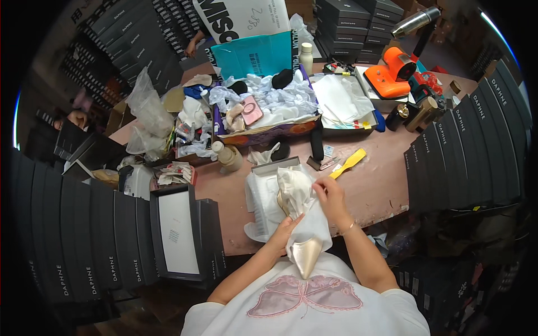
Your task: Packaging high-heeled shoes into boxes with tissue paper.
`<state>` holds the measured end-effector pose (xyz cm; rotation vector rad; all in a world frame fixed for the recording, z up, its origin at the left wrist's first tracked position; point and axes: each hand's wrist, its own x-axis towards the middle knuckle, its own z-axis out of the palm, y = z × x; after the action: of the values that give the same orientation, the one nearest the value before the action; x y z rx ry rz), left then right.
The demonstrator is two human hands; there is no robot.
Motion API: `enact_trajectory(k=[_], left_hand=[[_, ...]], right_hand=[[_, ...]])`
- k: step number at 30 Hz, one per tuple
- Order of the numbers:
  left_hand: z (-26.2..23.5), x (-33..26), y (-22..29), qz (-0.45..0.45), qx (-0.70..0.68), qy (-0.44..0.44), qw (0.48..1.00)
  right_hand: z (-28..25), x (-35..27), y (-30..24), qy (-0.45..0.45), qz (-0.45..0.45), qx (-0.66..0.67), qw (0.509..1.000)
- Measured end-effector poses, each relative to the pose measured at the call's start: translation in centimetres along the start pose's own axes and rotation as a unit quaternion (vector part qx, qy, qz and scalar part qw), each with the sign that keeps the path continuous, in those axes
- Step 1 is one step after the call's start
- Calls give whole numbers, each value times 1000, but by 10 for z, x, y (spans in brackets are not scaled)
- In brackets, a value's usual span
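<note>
Stacks of black shoe boxes (476, 151) wall in the pink-brown bench (375, 187) on the right, the left and along the far side. Near the left edge one black box (176, 235) stands open with a white sheet lying flat inside it. At the middle of the far side, a wide low cardboard tray (269, 133) is heaped with crumpled white tissue, and among it lie a pink phone case and two dark rounded pads. Beside that, to the right, a shallower tray (367, 120) holds flat white paper. An orange handheld machine (395, 70) sits behind it.

Directly in front of the person, an open white shoe box (259, 204) lies on the bench, lined with white paper. Just over its right side the person holds a cream satin pointed shoe (307, 255), toe aimed back at their chest, glossy and pale, its upper half swathed in white tissue paper (305, 204).

The left hand (283, 232) is curled around the wrapped shoe from the left, fingers pressed to the paper. The right hand (329, 193) pinches the tissue at the top, fingers closed on a fold. A yellow flat tool (348, 163) lies on the bench just beyond the right hand.
</note>
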<state>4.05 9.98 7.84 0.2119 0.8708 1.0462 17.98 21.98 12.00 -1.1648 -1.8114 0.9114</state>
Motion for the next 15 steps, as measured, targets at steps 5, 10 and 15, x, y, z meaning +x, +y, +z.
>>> enact_trajectory(k=[5, 10, 15], left_hand=[[-39, -30, 9, 133, -82, 67, 985], [-38, -41, 38, 263, -72, 161, 949], [-36, -56, 38, 364, 251, 222, 869]], right_hand=[[-36, -3, -72, -195, 134, 118, 964], [-10, -62, -63, -376, 107, 209, 896], [-1, -58, -62, -449, 292, 349, 769]])
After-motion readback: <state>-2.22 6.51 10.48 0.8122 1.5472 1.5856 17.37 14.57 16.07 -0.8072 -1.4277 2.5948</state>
